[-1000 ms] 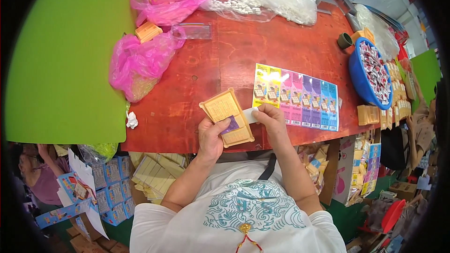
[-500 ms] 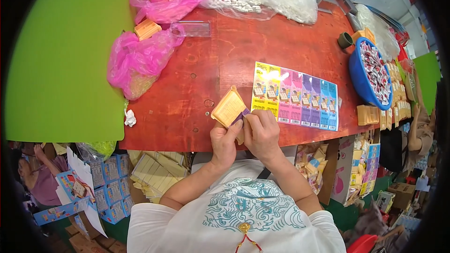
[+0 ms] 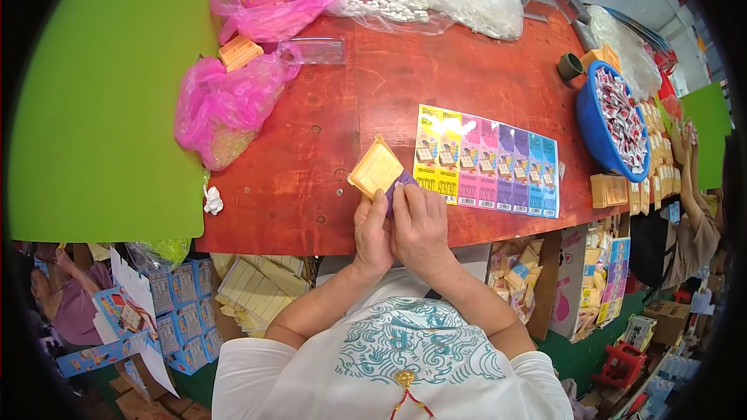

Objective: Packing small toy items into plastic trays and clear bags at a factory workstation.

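A small light-orange plastic box (image 3: 377, 169) is held at a tilt above the near edge of the table. My left hand (image 3: 375, 235) grips its lower corner, thumb lying on the top face. Along the box's right side runs a purple sticker (image 3: 399, 184). The fingers of my right hand (image 3: 421, 224) are closed together and pressed on that sticker; their tips partly cover it. Just to the right lies a sheet of yellow, pink, purple and blue stickers (image 3: 486, 162), flat on the red table (image 3: 311, 210).
Pink plastic bags (image 3: 226, 105) and a clear bag of small white pieces (image 3: 405, 0) lie toward the back. On the right stand a blue basin (image 3: 603, 136) of small packets and several orange boxes (image 3: 609, 191). A green board (image 3: 109, 109) covers the left. Another person (image 3: 689, 225) sits far right.
My right hand has shifted down and left, close against my left hand. More of the purple sticker now lies along the box's side, and the box has turned slightly.
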The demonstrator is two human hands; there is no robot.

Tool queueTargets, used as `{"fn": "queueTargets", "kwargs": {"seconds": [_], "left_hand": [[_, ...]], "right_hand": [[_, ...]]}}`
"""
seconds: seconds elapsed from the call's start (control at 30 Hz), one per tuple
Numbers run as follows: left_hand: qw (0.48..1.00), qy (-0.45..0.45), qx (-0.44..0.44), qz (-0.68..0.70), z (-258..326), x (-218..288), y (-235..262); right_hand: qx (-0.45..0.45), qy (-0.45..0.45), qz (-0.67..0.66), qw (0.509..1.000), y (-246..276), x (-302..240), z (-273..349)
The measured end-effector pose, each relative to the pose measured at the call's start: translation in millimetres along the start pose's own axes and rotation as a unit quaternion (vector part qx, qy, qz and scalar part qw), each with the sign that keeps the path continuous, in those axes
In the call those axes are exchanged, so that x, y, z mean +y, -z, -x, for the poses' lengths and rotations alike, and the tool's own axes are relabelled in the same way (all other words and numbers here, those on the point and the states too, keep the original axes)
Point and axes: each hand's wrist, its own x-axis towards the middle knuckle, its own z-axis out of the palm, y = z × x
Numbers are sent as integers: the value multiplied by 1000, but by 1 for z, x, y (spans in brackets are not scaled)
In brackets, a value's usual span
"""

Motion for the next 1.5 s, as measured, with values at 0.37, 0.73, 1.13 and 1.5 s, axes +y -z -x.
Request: {"fn": "queueTargets", "kwargs": {"seconds": [0.37,0.73,1.13,1.5], "left_hand": [[998,15,-12,61,-7,10,-2],[991,55,-26,122,-13,7,13],[992,22,-71,-104,-13,-9,6],[947,118,-242,-179,15,-51,-20]], "right_hand": [[35,12,-118,992,9,-4,-3],[2,-207,-296,932,27,30,-7],[-79,-372,-544,748,13,54,31],[-24,-413,-608,678,55,74,96]]}}
